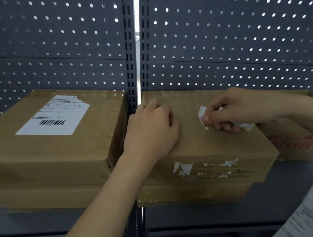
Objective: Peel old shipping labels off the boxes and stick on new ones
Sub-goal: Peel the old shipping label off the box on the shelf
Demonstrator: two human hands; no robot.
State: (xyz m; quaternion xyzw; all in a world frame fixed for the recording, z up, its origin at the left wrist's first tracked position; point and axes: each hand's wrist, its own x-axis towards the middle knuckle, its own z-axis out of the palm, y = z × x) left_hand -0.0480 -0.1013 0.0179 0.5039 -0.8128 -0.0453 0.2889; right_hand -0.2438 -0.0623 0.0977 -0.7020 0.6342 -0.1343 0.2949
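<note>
The right box (196,145) is flat brown cardboard, lying level on a second box (193,194) on the shelf. On its top a small white label scrap (201,114) with a bit of barcode stands half lifted, in the grip of the right hand (237,108), which also holds crumpled peeled paper (246,126). Torn white label remnants (185,168) cling to its front side. Just beside it, the left box (45,153) carries a white barcode label (54,117), flat, with one far corner torn away.
</note>
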